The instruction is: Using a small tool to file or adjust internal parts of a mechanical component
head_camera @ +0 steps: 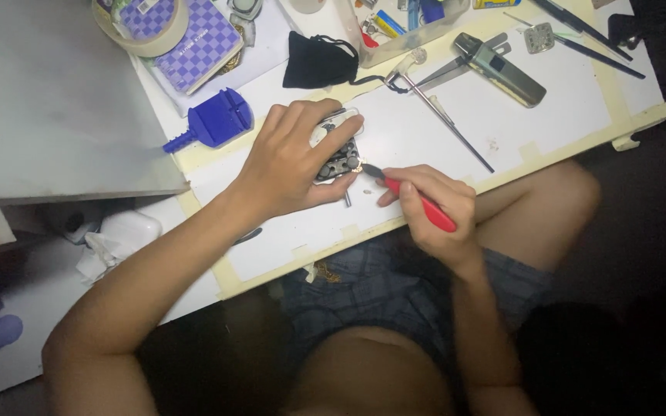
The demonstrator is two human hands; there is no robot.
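The left hand [290, 166] lies flat and curled over a small white holder [334, 127] with a dark, metallic watch part [339, 160] seated in it, fingers pressing it down against the white table [533, 123]. Just to its right, the right hand [433, 208] is closed in a pen grip around a slim red-handled tool [418, 202], whose dark tip touches the edge of the watch part at the left fingertips. The work looks to be midway: the piece is fixed and the tool is engaged, yet a small dark pin [347, 199] lies loose on the table between the two hands, so parts are out and nothing appears closed up. Beyond the left hand sit a blue plastic press-like tool [213, 122] with a ribbed body, a soft black drawstring pouch [317, 60], and a roll of pale tape [148, 35]. Beyond the right hand lie thin steel probes [449, 123] and a blocky grey-green metal tool [500, 69].
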